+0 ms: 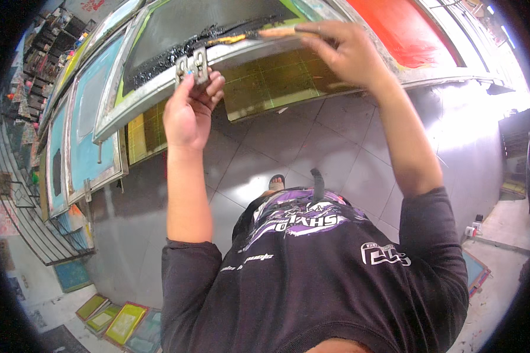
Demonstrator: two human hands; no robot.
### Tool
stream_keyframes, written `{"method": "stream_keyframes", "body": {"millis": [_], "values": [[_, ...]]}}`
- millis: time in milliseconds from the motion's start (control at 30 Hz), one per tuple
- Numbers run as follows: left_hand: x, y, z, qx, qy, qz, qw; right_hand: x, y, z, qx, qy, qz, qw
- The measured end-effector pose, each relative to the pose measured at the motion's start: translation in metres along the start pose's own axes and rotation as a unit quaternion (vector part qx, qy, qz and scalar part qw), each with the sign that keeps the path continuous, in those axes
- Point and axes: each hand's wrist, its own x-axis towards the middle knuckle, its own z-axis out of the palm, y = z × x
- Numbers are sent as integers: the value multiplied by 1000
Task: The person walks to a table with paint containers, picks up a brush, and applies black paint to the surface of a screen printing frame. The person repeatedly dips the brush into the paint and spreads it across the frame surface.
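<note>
My left hand [191,103] has its fingers curled round a grey metal clamp [192,67] at the near rail of a metal-framed printing screen [135,100]. My right hand [341,56] grips a thin wooden-handled spatula [277,33], which lies almost level, its yellow part streaked with black and its far end close to the clamp. Thick, glossy black ink [159,63] is smeared along the screen's dark mesh, above the rail, around and beside the tool. The spatula's tip is hard to make out against the ink.
A red screen [401,32] is at right; light-blue screens [97,120] are at left, above a wire rack [38,232]. A yellow gridded board [265,88] sits under the screen. Small framed screens [125,322] lie at lower left. My foot [277,181] is on the tiled floor [247,147].
</note>
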Motion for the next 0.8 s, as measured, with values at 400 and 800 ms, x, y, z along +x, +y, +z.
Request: {"method": "stream_keyframes", "body": {"millis": [400,800], "values": [[19,67,37,54,-17,49,997,51,-27,-45,27,-5,3,1000],[-13,-3,10,-45,-2,12,999,-11,4,-1,-7,17,-57,998]]}}
